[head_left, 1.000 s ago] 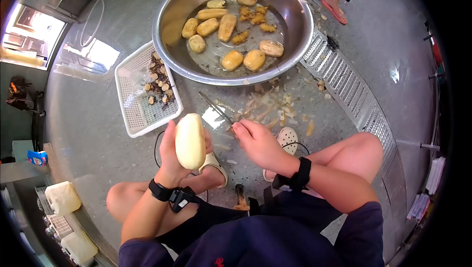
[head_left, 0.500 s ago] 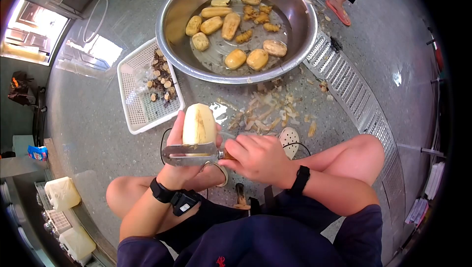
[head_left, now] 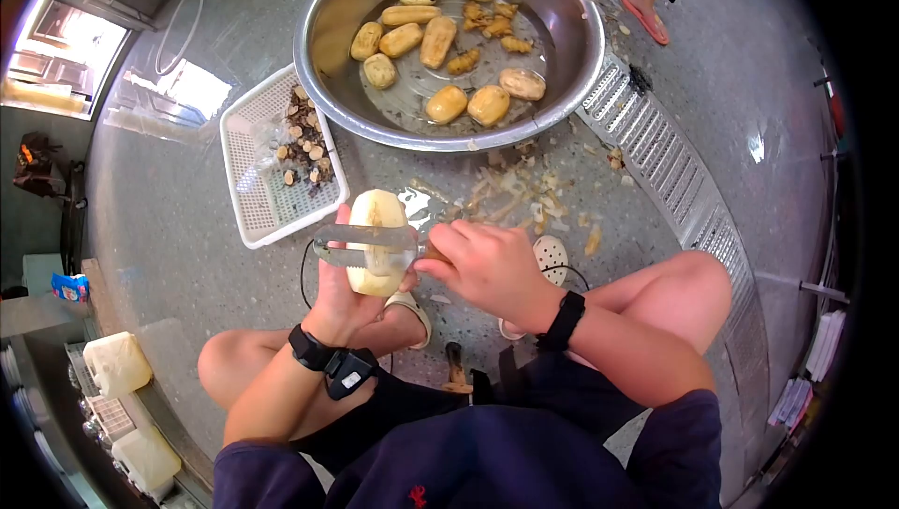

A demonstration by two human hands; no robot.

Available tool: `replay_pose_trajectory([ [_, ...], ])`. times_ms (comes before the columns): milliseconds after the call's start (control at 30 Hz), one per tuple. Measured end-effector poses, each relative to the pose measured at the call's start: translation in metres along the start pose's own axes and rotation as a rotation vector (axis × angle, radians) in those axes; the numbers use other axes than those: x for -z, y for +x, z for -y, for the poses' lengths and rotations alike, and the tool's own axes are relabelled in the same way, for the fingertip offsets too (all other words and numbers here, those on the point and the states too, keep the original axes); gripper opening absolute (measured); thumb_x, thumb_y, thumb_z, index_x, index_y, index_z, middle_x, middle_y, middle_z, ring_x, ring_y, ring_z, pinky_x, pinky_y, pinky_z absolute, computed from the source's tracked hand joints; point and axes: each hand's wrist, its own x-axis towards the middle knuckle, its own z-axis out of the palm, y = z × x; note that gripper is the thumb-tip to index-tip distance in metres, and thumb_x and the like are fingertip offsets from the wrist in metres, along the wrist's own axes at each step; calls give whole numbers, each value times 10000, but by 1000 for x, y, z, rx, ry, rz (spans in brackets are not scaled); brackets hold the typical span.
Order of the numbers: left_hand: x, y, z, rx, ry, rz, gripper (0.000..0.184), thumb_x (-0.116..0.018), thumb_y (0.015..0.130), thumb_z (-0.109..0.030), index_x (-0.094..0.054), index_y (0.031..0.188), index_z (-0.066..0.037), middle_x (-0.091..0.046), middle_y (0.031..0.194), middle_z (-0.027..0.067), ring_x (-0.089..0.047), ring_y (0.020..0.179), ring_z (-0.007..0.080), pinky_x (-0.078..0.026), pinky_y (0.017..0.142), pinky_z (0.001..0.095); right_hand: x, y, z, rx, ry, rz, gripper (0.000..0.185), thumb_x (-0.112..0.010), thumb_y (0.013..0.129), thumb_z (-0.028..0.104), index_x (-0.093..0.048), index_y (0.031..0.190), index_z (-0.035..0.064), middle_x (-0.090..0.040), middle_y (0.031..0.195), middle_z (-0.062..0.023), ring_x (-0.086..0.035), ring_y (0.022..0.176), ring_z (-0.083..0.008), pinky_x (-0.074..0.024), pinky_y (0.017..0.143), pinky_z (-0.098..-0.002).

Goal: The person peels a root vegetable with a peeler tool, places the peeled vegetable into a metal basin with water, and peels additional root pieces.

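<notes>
My left hand (head_left: pixel 345 298) is wrapped from below around a pale, mostly peeled lotus root segment (head_left: pixel 378 207), held nearly upright in front of me. In my right hand (head_left: pixel 496 270) is a wide metal peeler (head_left: pixel 365 237), gripped by its brownish handle, which my fingers mostly hide. The peeler lies across the middle of the lotus root, at or touching its surface. Ahead, a large steel basin (head_left: pixel 449 144) holds several brown-skinned lotus root segments (head_left: pixel 437 42) and a few knobby ginger-like pieces (head_left: pixel 464 61) in shallow water.
Left of the basin stands a white plastic basket (head_left: pixel 248 214) with dark scraps and cut ends. Peelings (head_left: pixel 524 192) litter the wet floor. A metal drain grate (head_left: pixel 655 139) curves along the right. Another person's sandaled foot (head_left: pixel 646 17) is at the upper right. A wooden-handled tool (head_left: pixel 456 364) lies between my legs.
The peeler has moved up the lotus root, away from my body, from its lower end to the middle. My right hand has risen with it; the root sits slightly differently in my left hand.
</notes>
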Motion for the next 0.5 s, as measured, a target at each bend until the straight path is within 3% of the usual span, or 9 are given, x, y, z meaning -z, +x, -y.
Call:
replay_pose_trajectory([
  [67,3,1,0,21,-5,14,676,-365,1029,-699,-601,1302,-127,-689,1158,137,-655,877,303,-502,631,421,-6,-2,-4,32,-57,-16,326,-628,970,491,-600,926,169,-605,733,-2,-675,614,-203,-495,478,-355],
  [167,5,2,2,46,-18,4,672,-367,1030,-696,-597,1310,-129,-689,1138,136,-657,863,296,-505,622,413,-8,-1,-7,36,-40,-23,334,-611,990,485,-589,911,161,-632,726,-20,-686,606,-231,-495,472,-386],
  [233,7,2,3,50,-17,-33,674,-365,1032,-693,-587,1324,-127,-686,1118,142,-659,852,291,-514,625,406,-15,-2,-13,-76,-41,-18,342,-599,1008,467,-583,913,139,-651,708,-57,-682,592,-278,-492,470,-418],
  [367,2,-18,23,162,102,155,682,-331,1052,-667,-539,1366,-99,-647,1125,165,-652,869,274,-540,651,391,7,17,-62,-355,-102,-100,349,-575,1038,425,-574,931,93,-658,659,-137,-659,567,-370,-481,473,-479],
  [433,1,-9,18,129,16,104,691,-327,1054,-664,-527,1382,-90,-636,1128,156,-636,852,272,-530,644,390,7,13,-51,-412,-12,-54,343,-578,1038,411,-567,941,82,-644,636,-145,-650,570,-382,-475,480,-488],
  [467,-2,-7,15,111,33,14,743,-308,1042,-690,-467,1428,-76,-614,1104,168,-585,795,282,-462,560,365,6,14,-47,-425,38,-33,340,-579,1038,404,-563,947,77,-637,625,-148,-646,572,-388,-472,483,-492],
  [500,-1,-5,11,96,11,57,723,-314,1046,-680,-488,1410,-82,-621,1106,162,-596,809,282,-478,585,373,5,13,-44,-374,62,-33,334,-582,1038,397,-560,946,77,-633,620,-148,-644,570,-388,-469,486,-494],
])
